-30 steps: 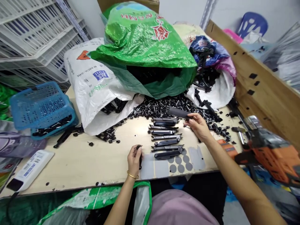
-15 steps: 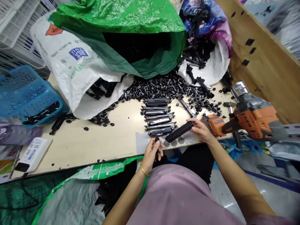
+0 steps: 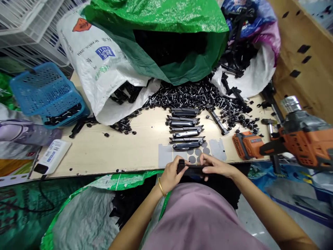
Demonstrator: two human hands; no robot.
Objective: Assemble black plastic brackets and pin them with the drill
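Note:
Close to my lap at the table's front edge, my left hand (image 3: 170,176) pinches a small black plastic piece (image 3: 180,164) between thumb and fingers. My right hand (image 3: 218,167) has its fingers closed on one end of a long black plastic bar (image 3: 194,170). The bar's other end meets the small piece at my left hand; whether they are joined I cannot tell. Just beyond both hands, several black bar-shaped parts (image 3: 188,132) lie in a stacked row. Part of a grey sheet with dark round spots (image 3: 165,154) shows under the nearest ones.
An orange cordless drill (image 3: 304,135) and an orange battery pack (image 3: 248,144) are on the right. Small black pin pieces (image 3: 189,93) are heaped below a green sack (image 3: 156,17). A white sack (image 3: 88,69), a blue basket (image 3: 49,90) and a white device (image 3: 53,156) are left.
My right hand has brought the black bar down and left to the small piece in my left hand. The view has shifted, so the table's things appear further right.

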